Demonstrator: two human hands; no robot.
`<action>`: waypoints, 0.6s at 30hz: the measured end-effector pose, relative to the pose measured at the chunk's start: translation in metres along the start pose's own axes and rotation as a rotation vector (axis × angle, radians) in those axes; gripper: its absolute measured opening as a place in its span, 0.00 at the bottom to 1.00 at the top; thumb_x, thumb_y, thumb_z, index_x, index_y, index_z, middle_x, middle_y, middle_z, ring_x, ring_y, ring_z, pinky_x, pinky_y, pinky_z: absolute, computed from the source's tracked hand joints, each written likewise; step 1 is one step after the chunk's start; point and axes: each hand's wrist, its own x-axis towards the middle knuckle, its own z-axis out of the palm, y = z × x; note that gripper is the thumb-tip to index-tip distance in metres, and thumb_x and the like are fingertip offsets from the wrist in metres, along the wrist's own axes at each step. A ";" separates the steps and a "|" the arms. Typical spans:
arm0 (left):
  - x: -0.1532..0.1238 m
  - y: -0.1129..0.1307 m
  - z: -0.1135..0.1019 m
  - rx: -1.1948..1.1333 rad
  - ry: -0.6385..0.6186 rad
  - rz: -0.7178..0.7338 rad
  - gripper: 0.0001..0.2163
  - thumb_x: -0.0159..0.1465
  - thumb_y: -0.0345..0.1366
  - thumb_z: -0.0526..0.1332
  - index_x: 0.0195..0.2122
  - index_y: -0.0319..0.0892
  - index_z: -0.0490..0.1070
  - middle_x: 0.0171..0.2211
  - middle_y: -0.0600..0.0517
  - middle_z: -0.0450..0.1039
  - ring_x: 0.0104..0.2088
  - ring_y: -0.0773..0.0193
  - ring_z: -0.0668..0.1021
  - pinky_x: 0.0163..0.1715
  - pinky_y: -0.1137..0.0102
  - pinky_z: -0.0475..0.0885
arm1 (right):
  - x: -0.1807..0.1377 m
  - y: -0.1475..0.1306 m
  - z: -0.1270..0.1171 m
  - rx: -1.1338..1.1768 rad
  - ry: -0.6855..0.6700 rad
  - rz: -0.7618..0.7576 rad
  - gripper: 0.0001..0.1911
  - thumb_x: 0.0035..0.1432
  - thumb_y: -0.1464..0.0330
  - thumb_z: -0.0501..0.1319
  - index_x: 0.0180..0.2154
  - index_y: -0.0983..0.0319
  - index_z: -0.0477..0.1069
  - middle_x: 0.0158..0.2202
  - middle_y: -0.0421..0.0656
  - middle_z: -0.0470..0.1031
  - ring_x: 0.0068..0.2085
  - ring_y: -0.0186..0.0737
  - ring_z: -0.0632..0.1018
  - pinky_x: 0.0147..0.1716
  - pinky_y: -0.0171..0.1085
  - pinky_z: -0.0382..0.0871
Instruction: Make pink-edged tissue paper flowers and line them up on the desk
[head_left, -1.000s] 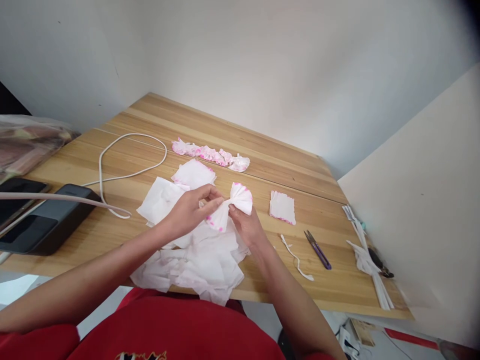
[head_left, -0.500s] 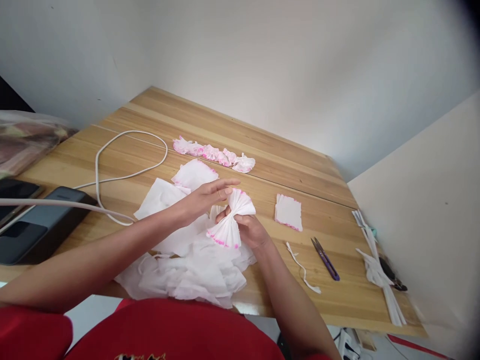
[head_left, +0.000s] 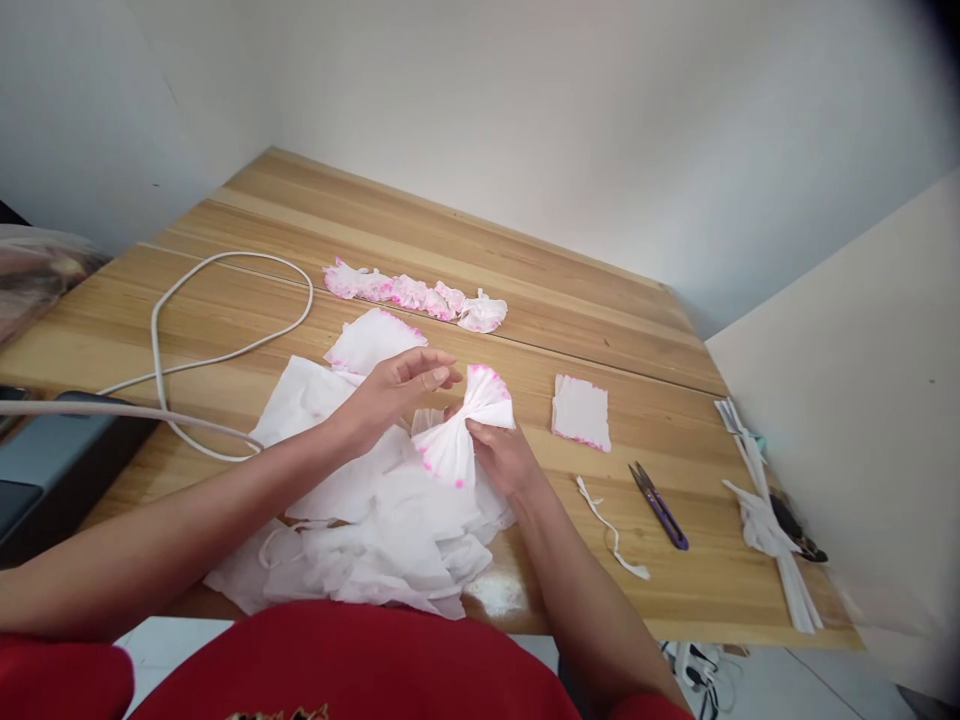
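My right hand pinches a pleated white paper fan at its gathered middle, so both pink-edged ends flare out like a bow. Just left of the fan is my left hand, fingers loosely bent and apart, holding nothing. Under both hands spreads a heap of loose white tissue sheets. A stack of pink-edged white sheets lies beyond my left hand. Right of my right hand is a small square pink-edged stack.
A row of crumpled pink-and-white paper flowers lies farther back. At right are purple thread snips, a white twisted strip and bundled white strips. A white cable loops at left, near a dark grey box.
My left hand has drawn back a little to the left, away from the fan. My right hand still pinches the fan's middle. The camera view has shifted slightly.
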 end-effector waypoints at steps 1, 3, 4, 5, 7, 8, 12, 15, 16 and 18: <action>0.000 0.001 0.000 0.033 -0.001 -0.011 0.11 0.64 0.43 0.59 0.40 0.40 0.71 0.41 0.47 0.77 0.43 0.62 0.78 0.44 0.66 0.73 | 0.001 0.001 -0.002 -0.014 0.073 -0.052 0.13 0.43 0.62 0.72 0.30 0.61 0.75 0.29 0.39 0.76 0.31 0.36 0.75 0.35 0.36 0.69; -0.002 0.003 0.000 0.118 -0.033 -0.011 0.13 0.63 0.45 0.58 0.36 0.39 0.70 0.38 0.47 0.77 0.40 0.61 0.78 0.41 0.66 0.74 | 0.002 0.003 -0.005 -0.061 0.176 -0.138 0.11 0.42 0.64 0.73 0.29 0.60 0.75 0.29 0.38 0.76 0.30 0.35 0.74 0.35 0.35 0.68; -0.003 0.003 0.001 0.168 -0.058 0.012 0.13 0.62 0.46 0.60 0.36 0.39 0.70 0.38 0.47 0.77 0.40 0.61 0.78 0.40 0.66 0.73 | 0.003 0.004 -0.006 -0.089 0.203 -0.168 0.11 0.42 0.65 0.73 0.29 0.60 0.76 0.29 0.38 0.77 0.30 0.35 0.74 0.35 0.35 0.68; -0.004 0.004 0.002 0.224 -0.082 0.043 0.14 0.59 0.46 0.63 0.38 0.40 0.70 0.39 0.47 0.77 0.41 0.59 0.78 0.41 0.65 0.73 | 0.003 0.005 -0.006 -0.111 0.217 -0.185 0.10 0.42 0.65 0.73 0.28 0.60 0.76 0.29 0.38 0.77 0.30 0.35 0.74 0.35 0.36 0.68; -0.006 0.004 0.005 0.354 -0.104 0.100 0.18 0.54 0.44 0.68 0.41 0.41 0.70 0.43 0.47 0.76 0.45 0.57 0.77 0.44 0.64 0.72 | 0.003 0.006 -0.006 -0.127 0.224 -0.194 0.10 0.43 0.65 0.73 0.28 0.60 0.76 0.29 0.38 0.78 0.30 0.35 0.74 0.34 0.35 0.67; -0.007 0.003 0.006 0.418 -0.104 0.112 0.19 0.53 0.43 0.69 0.43 0.41 0.70 0.44 0.47 0.76 0.47 0.56 0.76 0.44 0.64 0.72 | 0.003 0.007 -0.006 -0.124 0.226 -0.194 0.10 0.43 0.65 0.73 0.28 0.60 0.77 0.29 0.38 0.78 0.29 0.35 0.74 0.33 0.35 0.67; -0.009 0.000 0.009 0.515 -0.056 0.100 0.13 0.57 0.40 0.64 0.42 0.42 0.71 0.43 0.49 0.77 0.45 0.59 0.78 0.44 0.66 0.72 | 0.005 0.010 -0.005 -0.111 0.238 -0.212 0.10 0.43 0.64 0.72 0.29 0.60 0.77 0.31 0.38 0.79 0.31 0.35 0.75 0.34 0.34 0.68; -0.009 -0.003 0.008 0.515 -0.025 0.106 0.11 0.59 0.41 0.63 0.41 0.43 0.73 0.42 0.51 0.78 0.44 0.59 0.78 0.43 0.68 0.73 | 0.005 0.011 -0.004 -0.125 0.232 -0.224 0.09 0.44 0.65 0.72 0.30 0.59 0.77 0.31 0.38 0.79 0.31 0.34 0.75 0.36 0.34 0.68; -0.008 -0.004 0.008 0.517 -0.017 0.105 0.11 0.59 0.41 0.63 0.41 0.43 0.74 0.41 0.51 0.79 0.44 0.59 0.79 0.43 0.69 0.73 | 0.005 0.010 -0.003 -0.128 0.230 -0.224 0.09 0.44 0.65 0.72 0.30 0.59 0.78 0.31 0.38 0.79 0.31 0.34 0.75 0.36 0.34 0.69; -0.008 -0.006 0.007 0.531 -0.004 0.104 0.11 0.59 0.40 0.63 0.41 0.43 0.75 0.41 0.52 0.79 0.43 0.59 0.79 0.41 0.69 0.73 | 0.004 0.008 0.000 -0.132 0.231 -0.217 0.09 0.44 0.64 0.72 0.30 0.59 0.78 0.30 0.38 0.79 0.31 0.35 0.75 0.35 0.34 0.69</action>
